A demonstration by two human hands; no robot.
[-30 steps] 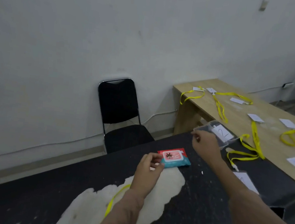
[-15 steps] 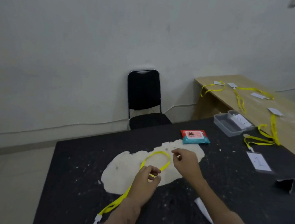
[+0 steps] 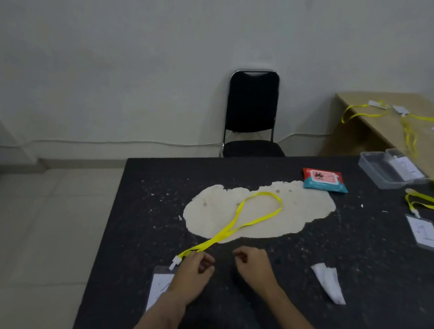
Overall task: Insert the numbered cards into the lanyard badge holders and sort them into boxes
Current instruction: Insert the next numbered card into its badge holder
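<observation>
A yellow lanyard (image 3: 247,219) lies looped on the black table (image 3: 360,275), and its white clip (image 3: 175,262) meets a clear badge holder (image 3: 159,285) with a card inside. My left hand (image 3: 193,270) sits with curled fingers against the strap's lower end; I see nothing pinched between its fingers. A short way to the right, my right hand (image 3: 253,267) rests on the table, fingers curled and empty. At the right edge lies a second badge holder (image 3: 425,234) with a numbered card, attached to another yellow lanyard (image 3: 433,202). A clear plastic box (image 3: 377,169) stands at the far right.
A wet-wipes pack (image 3: 323,179) lies at the rim of a worn pale patch (image 3: 299,217). Crumpled white paper (image 3: 328,285) lies to the right of my hands. A black chair (image 3: 251,114) stands behind the table. The wooden table (image 3: 393,130) at right holds more lanyards and cards.
Both hands have drawn back toward me, off the lanyard's loop. My left hand went from pinching the strap's middle to beside its clip end. The view has swung left and down.
</observation>
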